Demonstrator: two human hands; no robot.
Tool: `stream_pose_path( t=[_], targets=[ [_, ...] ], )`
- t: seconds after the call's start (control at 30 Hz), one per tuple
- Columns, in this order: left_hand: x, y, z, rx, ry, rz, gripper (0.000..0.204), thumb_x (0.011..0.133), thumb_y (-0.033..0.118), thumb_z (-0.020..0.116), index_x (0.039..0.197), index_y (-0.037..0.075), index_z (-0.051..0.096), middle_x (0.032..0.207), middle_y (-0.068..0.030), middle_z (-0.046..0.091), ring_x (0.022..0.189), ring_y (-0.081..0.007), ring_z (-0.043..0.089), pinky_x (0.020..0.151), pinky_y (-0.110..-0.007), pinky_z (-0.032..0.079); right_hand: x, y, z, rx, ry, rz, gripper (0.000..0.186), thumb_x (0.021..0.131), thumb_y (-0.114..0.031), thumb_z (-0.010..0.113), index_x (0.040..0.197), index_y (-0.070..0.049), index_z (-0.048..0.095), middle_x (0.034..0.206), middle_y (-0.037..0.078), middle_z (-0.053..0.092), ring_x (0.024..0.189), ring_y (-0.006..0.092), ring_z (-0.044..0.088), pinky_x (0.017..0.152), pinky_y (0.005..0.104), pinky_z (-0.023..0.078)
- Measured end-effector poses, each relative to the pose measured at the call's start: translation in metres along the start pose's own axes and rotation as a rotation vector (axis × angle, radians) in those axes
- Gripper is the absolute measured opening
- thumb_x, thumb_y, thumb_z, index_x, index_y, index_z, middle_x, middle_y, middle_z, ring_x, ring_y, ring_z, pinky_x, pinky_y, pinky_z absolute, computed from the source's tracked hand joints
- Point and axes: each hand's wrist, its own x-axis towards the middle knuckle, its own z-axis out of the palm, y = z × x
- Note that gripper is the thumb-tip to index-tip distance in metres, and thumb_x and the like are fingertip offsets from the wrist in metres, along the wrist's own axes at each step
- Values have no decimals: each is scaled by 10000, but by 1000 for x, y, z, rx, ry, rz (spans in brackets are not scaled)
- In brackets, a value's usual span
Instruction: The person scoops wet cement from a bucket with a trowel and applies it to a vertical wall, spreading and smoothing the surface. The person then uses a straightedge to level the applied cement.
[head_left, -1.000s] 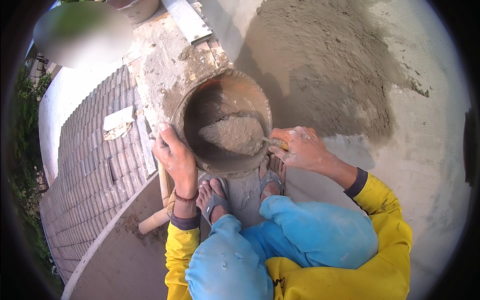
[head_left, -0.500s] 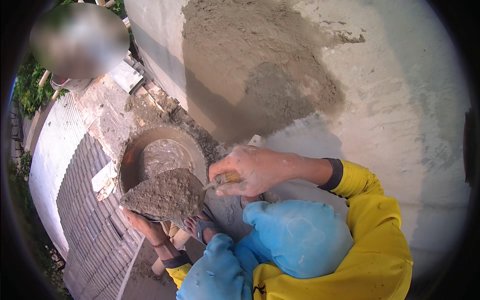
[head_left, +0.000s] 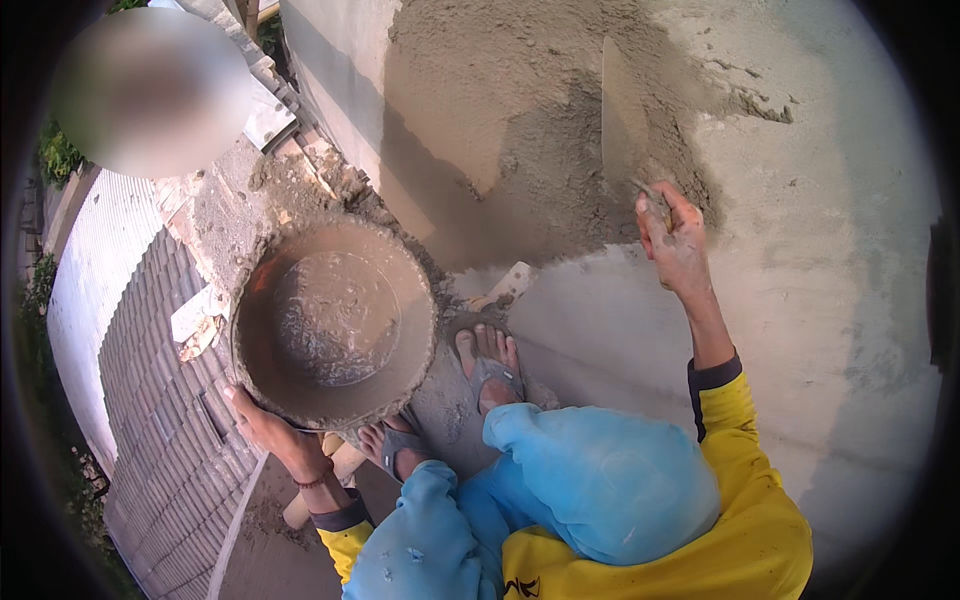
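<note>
My right hand (head_left: 676, 240) is closed round the handle of a trowel (head_left: 622, 125). The trowel's blade is up at the wet mortar (head_left: 480, 110) spread on the wall; whether its whole face touches cannot be told. My left hand (head_left: 272, 434) grips the lower left rim of a round, mortar-crusted bucket (head_left: 408, 365), fingers partly hidden beneath it. Inside the bucket, a shallow layer of wet mortar (head_left: 340, 312) covers the bottom.
Bare grey wall (head_left: 800, 330) extends right of the mortar patch. My sandalled feet (head_left: 488, 365) stand close to the bucket. Tiled roofing (head_left: 180, 380) slopes away at left. A mortar-smeared piece of wood (head_left: 510, 285) lies at the wall's foot, and rubble (head_left: 290, 190) lies beyond the bucket.
My right hand has swung up and right from the bucket to the wall with the trowel. The heap of mortar on its blade is no longer seen there. My left hand stays at the bucket.
</note>
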Motion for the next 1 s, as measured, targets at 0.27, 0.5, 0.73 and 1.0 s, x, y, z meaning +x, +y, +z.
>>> stream_pose_path(
  t=[0.27, 0.5, 0.73, 1.0],
  targets=[
    [24, 71, 22, -587, 45, -387, 519, 1096, 470, 473, 973, -20, 591, 901, -32, 571, 848, -116, 478, 773, -284, 420, -18, -58, 74, -862, -180, -718, 217, 886, -188, 696, 1078, -112, 628, 876, 62, 591, 807, 230, 616, 706, 379, 481],
    [23, 88, 29, -433, 35, -143, 485, 1115, 344, 451, 759, 15, 424, 680, 24, 353, 682, -89, 306, 573, -325, 265, -11, -82, 167, -459, -700, -741, 150, 866, -219, 680, 926, -83, 660, 850, 104, 684, 801, 305, 702, 695, 435, 541],
    [26, 61, 21, -471, 41, -212, 500, 1107, 387, 473, 746, 40, 456, 704, 45, 381, 694, -72, 312, 588, -310, 264, -46, -95, 144, -352, -645, -707, 187, 853, -252, 736, 900, -89, 658, 817, 87, 664, 759, 307, 690, 636, 440, 548],
    [26, 39, 13, -774, 85, -371, 496, 1092, 436, 485, 1107, -36, 639, 997, -76, 643, 896, -143, 575, 827, -285, 476, -67, -116, 85, -241, -489, -724, 250, 913, -300, 721, 1036, -92, 655, 890, 90, 669, 751, 283, 664, 641, 400, 535]
  ],
)
